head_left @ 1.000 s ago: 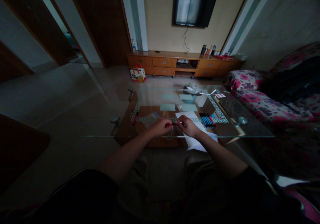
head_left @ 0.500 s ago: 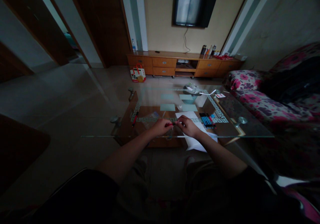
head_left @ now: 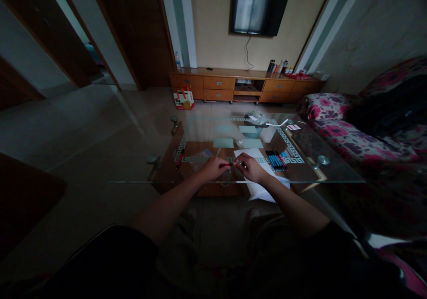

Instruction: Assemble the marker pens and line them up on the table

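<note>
Both of my hands meet over the near edge of a glass coffee table (head_left: 327,177). My left hand (head_left: 212,169) is closed on the left end of a red pen (head_left: 227,165). My right hand (head_left: 251,168) pinches the pen's other end, fingers curled. A white sheet of paper (head_left: 263,188) lies under my right hand. A row of several blue and black pens (head_left: 275,160) lies just right of it. Another red pen (head_left: 180,158) lies alone to the left.
Pale green cards (head_left: 223,143) and a glass bowl (head_left: 255,120) sit farther back on the glass. A flowered sofa (head_left: 336,130) runs along the right. A wooden TV cabinet (head_left: 245,85) stands at the far wall with a gift bag (head_left: 183,99) on the floor before it.
The hands have stayed almost in place; the red pen between them shows a little shorter as the fingers close in on it.
</note>
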Available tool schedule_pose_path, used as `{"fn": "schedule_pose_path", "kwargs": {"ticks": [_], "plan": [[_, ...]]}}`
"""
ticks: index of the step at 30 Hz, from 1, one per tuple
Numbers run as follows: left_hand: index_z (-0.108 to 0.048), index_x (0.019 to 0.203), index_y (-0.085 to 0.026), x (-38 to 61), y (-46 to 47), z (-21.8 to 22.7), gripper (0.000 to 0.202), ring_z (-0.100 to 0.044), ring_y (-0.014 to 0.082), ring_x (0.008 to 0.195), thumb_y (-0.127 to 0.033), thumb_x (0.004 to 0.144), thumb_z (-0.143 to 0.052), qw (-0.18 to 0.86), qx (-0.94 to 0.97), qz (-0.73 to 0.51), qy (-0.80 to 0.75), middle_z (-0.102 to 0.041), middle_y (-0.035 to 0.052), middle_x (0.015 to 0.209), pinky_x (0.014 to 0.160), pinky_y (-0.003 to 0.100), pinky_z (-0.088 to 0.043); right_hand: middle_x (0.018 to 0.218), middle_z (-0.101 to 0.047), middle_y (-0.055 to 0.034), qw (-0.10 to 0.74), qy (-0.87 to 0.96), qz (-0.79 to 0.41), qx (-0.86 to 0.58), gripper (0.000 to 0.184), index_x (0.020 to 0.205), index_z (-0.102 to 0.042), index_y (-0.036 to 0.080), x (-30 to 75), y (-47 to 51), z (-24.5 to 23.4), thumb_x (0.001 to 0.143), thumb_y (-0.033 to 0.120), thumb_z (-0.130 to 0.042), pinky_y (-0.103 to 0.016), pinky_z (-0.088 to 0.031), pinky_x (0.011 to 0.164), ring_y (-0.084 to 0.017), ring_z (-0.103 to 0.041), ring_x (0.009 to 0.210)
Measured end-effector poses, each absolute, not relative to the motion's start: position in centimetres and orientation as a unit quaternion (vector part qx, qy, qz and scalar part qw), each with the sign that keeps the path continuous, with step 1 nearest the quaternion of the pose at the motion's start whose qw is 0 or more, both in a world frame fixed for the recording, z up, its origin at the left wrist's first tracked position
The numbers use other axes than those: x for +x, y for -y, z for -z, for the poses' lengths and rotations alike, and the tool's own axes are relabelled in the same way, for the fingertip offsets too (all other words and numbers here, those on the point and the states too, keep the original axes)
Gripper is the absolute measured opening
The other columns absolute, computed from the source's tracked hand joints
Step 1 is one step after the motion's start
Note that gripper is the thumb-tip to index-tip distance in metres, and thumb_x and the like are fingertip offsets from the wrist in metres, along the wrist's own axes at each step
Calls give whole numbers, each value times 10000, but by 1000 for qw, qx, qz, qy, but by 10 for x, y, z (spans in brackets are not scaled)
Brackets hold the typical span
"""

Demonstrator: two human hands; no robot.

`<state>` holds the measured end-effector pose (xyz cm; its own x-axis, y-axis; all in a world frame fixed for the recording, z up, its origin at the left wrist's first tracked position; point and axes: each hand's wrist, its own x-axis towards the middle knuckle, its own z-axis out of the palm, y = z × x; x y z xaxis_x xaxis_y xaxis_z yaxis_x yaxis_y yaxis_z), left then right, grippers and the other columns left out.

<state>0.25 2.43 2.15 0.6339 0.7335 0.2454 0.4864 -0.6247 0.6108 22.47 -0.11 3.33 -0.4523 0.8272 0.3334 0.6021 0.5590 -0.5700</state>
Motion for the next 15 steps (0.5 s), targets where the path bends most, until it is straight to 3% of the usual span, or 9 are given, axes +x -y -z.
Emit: {"fn": "schedule_pose_path", "kwargs": {"ticks": [9,15], "plan": [[-639,661,-135,1,-25,-21,272,-466,114,617,-272,884,-564,243,869,-260,-343,-544,-12,617,613,235,-302,888,-588,-64,297,834,-180,-429,256,902,-652,189,223,1,-34,966,395,-512,-291,-456,753,-178,-566,792],[-646,708,-139,4,-26,-17,224,-484,118,609,-276,869,-572,258,840,-275,-391,-564,-16,618,590,234,-312,955,-598,-80,316,810,-159,-467,309,1009,-639,192,225,1,-36,992,427,-439,-313,-460,811,-193,-578,844]]}}
